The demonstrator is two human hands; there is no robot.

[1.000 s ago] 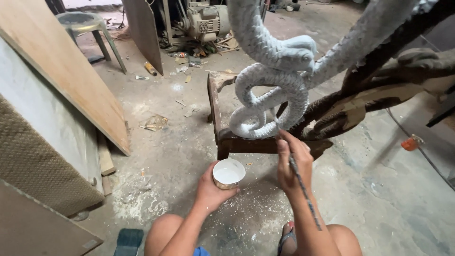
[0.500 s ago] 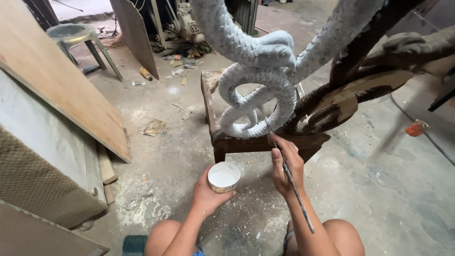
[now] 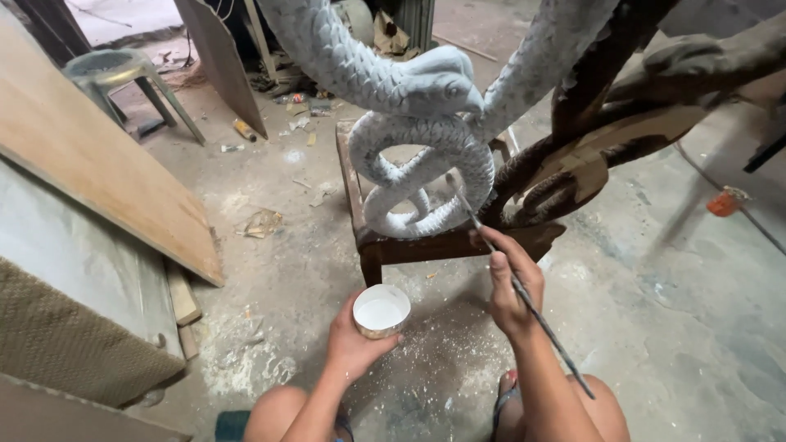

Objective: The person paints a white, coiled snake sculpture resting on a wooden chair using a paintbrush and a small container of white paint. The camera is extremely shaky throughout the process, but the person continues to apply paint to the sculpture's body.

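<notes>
My left hand (image 3: 354, 344) grips a small round cup of white paint (image 3: 381, 310) low over the dusty floor. My right hand (image 3: 509, 282) holds a long thin paintbrush (image 3: 499, 260), its tip touching the lower coil of a large grey-white carved snake (image 3: 426, 155). The snake has scaled coils and its head rests at the top of them. It sits on a dark wooden stand (image 3: 426, 244), with brown carved branches (image 3: 589, 155) rising to the right. My bare knees show at the bottom edge.
A large plywood sheet (image 3: 98, 172) leans at the left, above a mesh-covered panel (image 3: 65, 344). A plastic stool (image 3: 115, 74) stands far left, and another board (image 3: 219, 57) leans behind. Debris lies on the concrete floor; an orange object (image 3: 725, 201) sits at right.
My right hand has risen and brought the brush tip up onto the snake's lower coil. The cup hand stayed low. The view has moved closer to the carving.
</notes>
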